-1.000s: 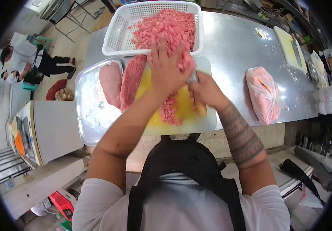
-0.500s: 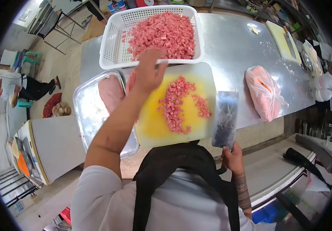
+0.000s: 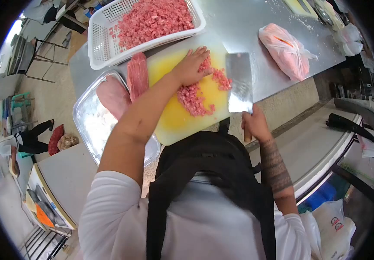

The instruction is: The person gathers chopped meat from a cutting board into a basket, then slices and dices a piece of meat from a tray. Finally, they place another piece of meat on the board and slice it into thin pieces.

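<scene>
My left hand (image 3: 190, 68) lies palm down over the upper part of the diced meat (image 3: 191, 100) on the yellow-stained cutting board (image 3: 169, 123), fingers stretched out. A smaller cluster of cubes sits just right of its fingertips. Wrapped round the handle of a wide cleaver (image 3: 240, 82) is my right hand (image 3: 256, 124). The blade stands at the board's right edge, near the small cluster. Left of the board, a long strip of raw meat (image 3: 137, 77) touches its edge. A paler piece of meat (image 3: 112, 96) rests in a metal tray (image 3: 92, 138).
A white perforated basket (image 3: 146, 46) heaped with meat cubes stands beyond the board. To the right, a tied plastic bag of pink meat (image 3: 284, 52) lies on the steel table (image 3: 239, 26). Another person (image 3: 33, 141) is far left, near a red net sack (image 3: 56, 139).
My left hand has come from near the basket down onto the diced meat. The cleaver's broad face has turned and catches more light. The whole view has shifted and tilted.
</scene>
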A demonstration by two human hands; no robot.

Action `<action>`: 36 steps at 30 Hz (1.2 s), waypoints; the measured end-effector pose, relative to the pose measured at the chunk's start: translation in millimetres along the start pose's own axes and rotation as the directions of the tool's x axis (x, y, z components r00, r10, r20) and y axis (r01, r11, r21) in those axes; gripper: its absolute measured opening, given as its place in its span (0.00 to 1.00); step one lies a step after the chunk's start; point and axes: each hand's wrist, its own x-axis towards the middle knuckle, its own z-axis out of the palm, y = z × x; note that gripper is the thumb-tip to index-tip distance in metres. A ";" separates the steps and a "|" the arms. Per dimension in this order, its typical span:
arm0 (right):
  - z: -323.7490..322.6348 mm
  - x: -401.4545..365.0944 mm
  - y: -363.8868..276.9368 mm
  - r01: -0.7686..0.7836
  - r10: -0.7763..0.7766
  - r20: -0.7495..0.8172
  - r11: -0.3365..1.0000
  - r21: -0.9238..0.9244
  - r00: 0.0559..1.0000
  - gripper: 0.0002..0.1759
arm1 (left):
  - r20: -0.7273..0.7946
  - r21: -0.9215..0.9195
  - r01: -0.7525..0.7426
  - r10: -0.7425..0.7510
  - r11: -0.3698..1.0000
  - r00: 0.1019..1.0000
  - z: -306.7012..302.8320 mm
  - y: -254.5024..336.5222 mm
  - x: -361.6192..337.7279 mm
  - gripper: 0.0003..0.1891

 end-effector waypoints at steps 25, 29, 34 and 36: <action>-21.7 23.0 -4.3 -0.045 0.068 0.324 0.996 -0.078 0.944 0.12 | -0.330 0.207 0.288 -0.210 0.935 0.920 50.3 126.0 -147.9 0.57; -2.1 10.7 -3.3 -0.008 0.038 0.274 0.994 -0.109 0.961 0.09 | -0.368 0.238 0.322 -0.222 0.916 0.903 58.7 124.4 -128.6 0.55; 0.4 6.0 -10.2 -0.012 0.046 0.238 0.990 -0.143 0.970 0.12 | -0.370 0.247 0.286 -0.182 0.926 0.911 56.3 125.8 -129.1 0.54; -1.1 16.4 -3.7 -0.004 0.042 0.237 0.988 -0.157 0.971 0.15 | -0.366 0.255 0.276 -0.171 0.927 0.915 54.6 127.6 -130.1 0.53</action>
